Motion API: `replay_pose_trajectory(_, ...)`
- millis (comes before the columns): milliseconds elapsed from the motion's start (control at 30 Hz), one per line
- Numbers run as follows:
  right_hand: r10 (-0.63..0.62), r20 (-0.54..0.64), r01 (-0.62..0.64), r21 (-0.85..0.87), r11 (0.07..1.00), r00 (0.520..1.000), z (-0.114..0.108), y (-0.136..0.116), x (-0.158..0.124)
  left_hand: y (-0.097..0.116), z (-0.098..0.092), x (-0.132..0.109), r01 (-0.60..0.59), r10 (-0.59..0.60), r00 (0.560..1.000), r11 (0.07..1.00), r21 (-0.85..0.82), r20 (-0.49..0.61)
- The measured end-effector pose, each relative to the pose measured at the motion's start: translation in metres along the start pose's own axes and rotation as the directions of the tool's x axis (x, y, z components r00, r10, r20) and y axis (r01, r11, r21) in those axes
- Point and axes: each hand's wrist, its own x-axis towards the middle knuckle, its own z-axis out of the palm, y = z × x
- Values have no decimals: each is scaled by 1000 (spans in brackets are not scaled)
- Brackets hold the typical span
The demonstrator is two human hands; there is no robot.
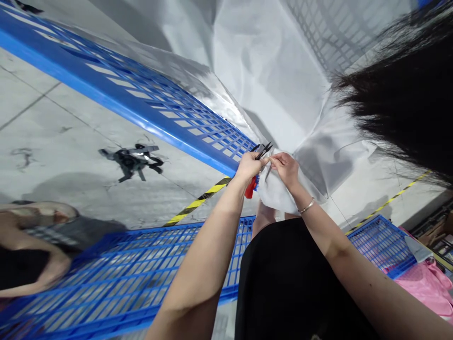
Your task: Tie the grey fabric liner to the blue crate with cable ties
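Note:
Near the middle of the head view, my left hand point(250, 165) is closed around small black scissors point(264, 150), whose tips point up and right. Just to its right, my right hand point(286, 168) pinches the edge of a white cloth point(279, 191); the fingertips of both hands nearly meet there. The cloth hangs below the hands. Large white sheeting point(269, 71) spreads above and behind them. A red item point(250, 188) shows under my left hand, beside the corner of a blue plastic crate point(141, 115).
Another blue lattice crate point(141, 274) lies below left, with a person's arm point(56, 269) beside it. Dark scraps point(132, 160) lie on the floor. A blue crate point(382, 243) and pink cloth point(426, 283) are at right. Black hair point(414, 94) fills the upper right.

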Motion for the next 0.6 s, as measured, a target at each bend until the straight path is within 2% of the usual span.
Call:
replay_pose_trajectory(67,12,-61,-9,51,999,998,3,-1,0,1,1,-1,-24,27,999,995,100,-26)
replay_pose_trajectory(133,60,-131,-32,208,978,990,6,0,1,3,3,-4,-70,91,993,963,261,-71)
replay_pose_trajectory(200,111,-188,-32,379,925,976,5,2,3,5,5,-10,-96,157,980,907,411,-119)
replay_pose_trajectory(267,146,-221,-14,506,862,964,-1,3,7,6,7,-20,-91,192,968,866,492,-159)
replay_pose_trajectory(333,152,-232,4,559,829,961,-11,3,13,4,7,-32,-89,211,957,865,493,-199)
replay_pose_trajectory(467,63,-194,42,495,868,979,-25,-5,23,-7,-3,-59,-85,222,913,925,370,-342)
replay_pose_trajectory(533,15,-123,38,419,907,992,-23,-10,23,-16,-11,-68,-73,190,887,958,277,-422)
replay_pose_trajectory(600,-47,-46,56,247,967,998,-16,-15,21,-24,-20,-74,-78,150,866,983,168,-476)
